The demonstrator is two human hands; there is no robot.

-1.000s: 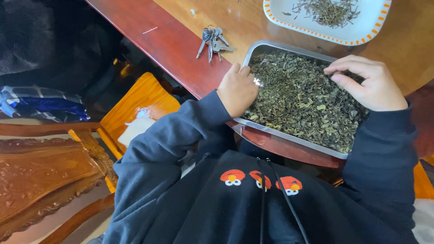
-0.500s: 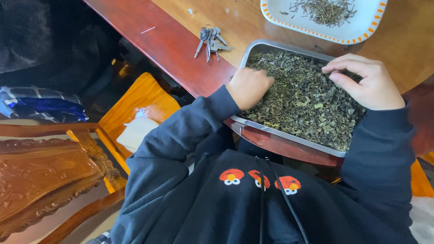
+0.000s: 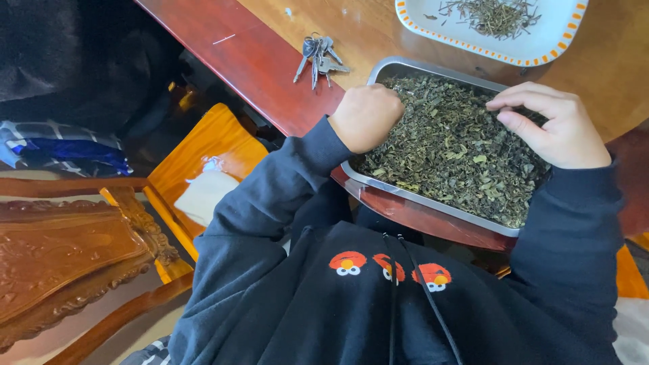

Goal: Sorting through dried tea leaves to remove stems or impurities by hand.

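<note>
Biggest thing here is the wooden table (image 3: 378, 40), reddish along the near edge and lighter in the middle. Sitting right at that near edge, in front of the person, is a rectangular metal tray (image 3: 433, 199) heaped with dried green leaves (image 3: 449, 152), and its near corner looks like it pokes out a bit past the table edge.

The leaves look feather-light, brittle and crumbly to me, so I'd guess they take a gentle pinch or a loose scoop; squeeze hard and they'd turn to dust. The tray itself is stiff, thin and probably slick, so the rim is the obvious place to take hold.

The left hand (image 3: 365, 116) is curled into a loose fist at the tray's left end, knuckles up, resting on the leaves. Can't tell if it's got any inside. The right hand (image 3: 551, 125) lies over the right side of the pile, fingers pressed close together and bent down onto the leaves, thumb tucked under.

Farther back there's a white plate with an orange-dotted rim (image 3: 466, 37) holding a small scatter of thin stems, well apart from the tray. A bunch of keys (image 3: 318, 57) lies just beside the tray's far left corner. Nothing sits between the hands. Down to the left there's an orange wooden stool (image 3: 203, 145) with a crumpled white tissue (image 3: 203, 192) on it, and a carved wooden chair (image 3: 67, 257).
</note>
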